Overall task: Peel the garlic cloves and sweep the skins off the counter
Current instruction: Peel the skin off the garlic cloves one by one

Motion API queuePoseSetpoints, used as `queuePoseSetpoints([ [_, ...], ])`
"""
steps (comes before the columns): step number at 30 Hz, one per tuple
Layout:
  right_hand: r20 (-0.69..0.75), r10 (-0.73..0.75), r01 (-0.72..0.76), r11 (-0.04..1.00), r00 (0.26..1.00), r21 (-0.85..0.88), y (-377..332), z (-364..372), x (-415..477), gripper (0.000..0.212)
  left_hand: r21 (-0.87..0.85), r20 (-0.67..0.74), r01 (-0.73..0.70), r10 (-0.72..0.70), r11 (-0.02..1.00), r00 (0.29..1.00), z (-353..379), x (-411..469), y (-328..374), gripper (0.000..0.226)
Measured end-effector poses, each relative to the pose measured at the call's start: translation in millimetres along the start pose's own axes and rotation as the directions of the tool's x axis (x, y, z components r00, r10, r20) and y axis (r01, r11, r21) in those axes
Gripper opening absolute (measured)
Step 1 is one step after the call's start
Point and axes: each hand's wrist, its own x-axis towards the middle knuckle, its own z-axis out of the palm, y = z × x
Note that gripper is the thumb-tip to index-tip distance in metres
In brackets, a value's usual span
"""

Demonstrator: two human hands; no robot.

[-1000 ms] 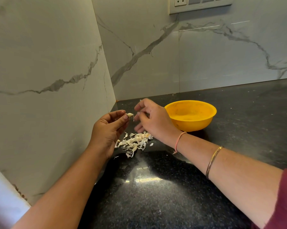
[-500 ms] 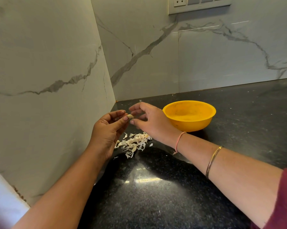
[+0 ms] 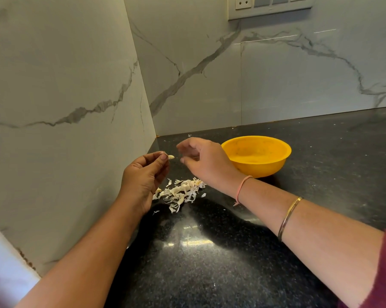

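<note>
Right hand drawn back, garlic clove pinched in left hand (skins beneath)

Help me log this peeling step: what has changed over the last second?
The right hand drew back a little to the right, so its fingers are now off the garlic clove; whether it carries a bit of skin is too blurred to tell. The left hand pinches the clove as before. The pile of skins and the yellow bowl stayed put.
</note>
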Motion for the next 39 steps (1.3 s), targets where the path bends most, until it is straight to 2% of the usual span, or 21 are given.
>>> queuePoseSetpoints([
  [3, 0.046, -0.027, 0.025, 0.999, 0.999, 0.044, -2, 0, -2, 0.031, 0.019, 0.016, -0.005, 0.005, 1.0, 1.0, -1, -1, 0, 0.008],
  [8, 0.005, -0.06, 0.059, 0.995, 0.998, 0.084, -3, 3, -3, 0.008, 0.086, 0.057, -0.044, 0.039, 0.995, 0.998, 0, -3, -1, 0.006],
  [15, 0.0, 0.055, -0.054, 0.976, 0.998, 0.211, 0, 1, -1, 0.006, 0.117, 0.067, -0.078, 0.071, 0.99, 0.995, 3, -4, 0, 0.006],
  [20, 0.037, 0.065, -0.072, 0.97, 0.997, 0.233, -2, 1, -1, 0.007, 0.062, 0.139, -0.067, 0.058, 0.996, 0.989, 4, -7, 2, 0.021],
  [25, 0.034, 0.051, -0.057, 0.973, 0.998, 0.225, -4, 2, -3, 0.007, 0.09, 0.067, -0.048, 0.042, 0.995, 0.997, 2, -4, 1, 0.009],
  [28, 0.0, 0.065, -0.063, 0.972, 0.998, 0.226, -3, 1, -3, 0.007, 0.17, -0.061, -0.059, 0.07, 0.984, 0.996, 0, -3, 0, 0.005],
  [30, -0.018, 0.075, -0.069, 0.97, 0.997, 0.233, -3, -2, -2, 0.007, 0.278, -0.127, -0.077, 0.116, 0.957, 0.985, -2, -2, 0, 0.021],
  [32, -0.033, 0.093, -0.082, 0.965, 0.995, 0.247, -4, -4, 0, 0.005, 0.415, -0.127, -0.12, 0.188, 0.902, 0.974, -2, -4, 0, 0.035],
  [34, -0.06, 0.088, -0.073, 0.972, 0.994, 0.225, -6, -7, 2, 0.003, 0.534, -0.077, -0.194, 0.276, 0.823, 0.958, -1, -6, -1, 0.035],
  [37, -0.117, 0.012, -0.002, 0.997, 0.993, 0.079, -10, -13, 6, 0.006, 0.653, -0.002, -0.244, 0.324, 0.717, 0.946, -3, -3, 0, 0.01],
  [39, -0.139, -0.01, 0.014, 0.999, 0.99, 0.031, -11, -20, 9, 0.007, 0.686, 0.034, -0.257, 0.323, 0.68, 0.946, -7, -1, -2, 0.027],
])
